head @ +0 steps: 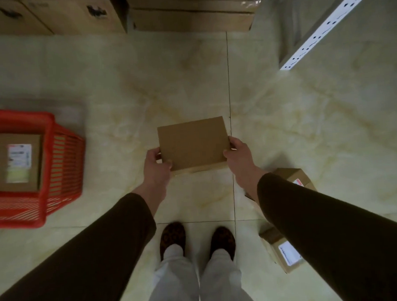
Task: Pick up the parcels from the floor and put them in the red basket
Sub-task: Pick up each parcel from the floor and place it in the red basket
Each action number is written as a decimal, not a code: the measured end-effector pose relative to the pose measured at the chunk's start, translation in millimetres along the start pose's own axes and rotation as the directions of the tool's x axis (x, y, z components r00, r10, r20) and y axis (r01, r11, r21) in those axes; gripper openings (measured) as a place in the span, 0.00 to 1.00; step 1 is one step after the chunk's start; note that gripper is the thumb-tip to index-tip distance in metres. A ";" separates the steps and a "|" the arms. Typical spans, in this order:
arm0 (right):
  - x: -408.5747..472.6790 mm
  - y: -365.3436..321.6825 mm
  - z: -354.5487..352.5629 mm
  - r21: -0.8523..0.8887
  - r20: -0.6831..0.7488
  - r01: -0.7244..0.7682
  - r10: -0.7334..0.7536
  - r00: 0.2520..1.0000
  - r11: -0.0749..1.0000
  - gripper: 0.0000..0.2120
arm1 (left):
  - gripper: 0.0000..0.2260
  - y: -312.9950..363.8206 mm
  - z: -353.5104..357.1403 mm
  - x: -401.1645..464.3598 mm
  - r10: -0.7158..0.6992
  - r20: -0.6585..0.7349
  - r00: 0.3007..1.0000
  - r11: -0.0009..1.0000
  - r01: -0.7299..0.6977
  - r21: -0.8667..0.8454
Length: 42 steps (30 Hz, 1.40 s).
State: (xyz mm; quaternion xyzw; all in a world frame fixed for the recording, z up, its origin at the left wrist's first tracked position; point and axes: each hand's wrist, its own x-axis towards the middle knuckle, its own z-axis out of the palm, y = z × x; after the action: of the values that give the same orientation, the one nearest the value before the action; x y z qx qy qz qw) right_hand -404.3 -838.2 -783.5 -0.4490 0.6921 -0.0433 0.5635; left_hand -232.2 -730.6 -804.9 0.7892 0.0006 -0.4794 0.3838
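A plain brown cardboard parcel point(193, 144) hangs above the floor in front of me. My left hand point(156, 167) grips its left edge and my right hand point(238, 156) grips its right edge. The red basket point(62, 157) stands on the floor at the left, with a labelled parcel point(15, 162) lying inside it. Two more labelled parcels rest on the floor to my right: one point(295, 178) partly hidden behind my right forearm, the other point(282, 253) nearer my right foot, also partly covered by the sleeve.
Large cardboard boxes point(75, 15) line the far side, with another stack point(192, 15) beside them. A white perforated shelf post point(320, 31) stands at the back right. My feet point(196, 241) stand on the pale tiled floor.
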 end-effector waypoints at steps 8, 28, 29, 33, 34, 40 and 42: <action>-101.6 -68.0 18.8 0.085 0.006 0.096 -0.097 0.995 0.992 0.24 | 0.20 58.1 -90.1 -68.0 0.084 -0.017 0.996 0.992 -0.085 -0.088; -254.3 -150.5 259.5 0.083 0.066 0.159 -0.164 0.984 0.984 0.20 | 0.28 68.1 -388.6 -78.5 -0.014 -0.036 0.999 0.985 0.008 -0.173; -254.8 -153.3 270.7 0.070 0.064 0.160 -0.165 0.984 0.985 0.20 | 0.28 66.6 -398.0 -73.1 -0.023 -0.040 0.999 0.985 0.016 -0.171; -258.8 -162.6 318.4 0.027 0.077 0.175 -0.177 0.981 0.984 0.20 | 0.26 59.7 -436.6 -54.7 -0.003 -0.032 0.999 0.985 -0.003 -0.171; -260.9 -164.6 331.4 0.013 0.083 0.173 -0.173 0.981 0.985 0.20 | 0.25 58.4 -447.6 -51.8 0.002 -0.023 1.000 0.983 -0.006 -0.181; -282.5 -173.6 415.5 -0.042 0.046 0.186 -0.184 0.982 0.982 0.21 | 0.23 37.6 -528.8 -19.8 -0.010 0.012 1.000 0.982 0.012 -0.190; -294.7 -177.1 444.5 -0.051 0.033 0.169 -0.167 0.985 0.984 0.21 | 0.22 32.6 -557.7 -14.9 0.002 0.019 1.000 0.981 0.002 -0.193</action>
State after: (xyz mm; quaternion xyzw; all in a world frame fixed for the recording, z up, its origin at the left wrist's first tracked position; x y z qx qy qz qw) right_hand 49.7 -547.4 -625.3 -0.5215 0.6445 -0.0657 0.5553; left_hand 193.6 -409.9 -636.9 0.7437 0.0434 -0.4846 0.4585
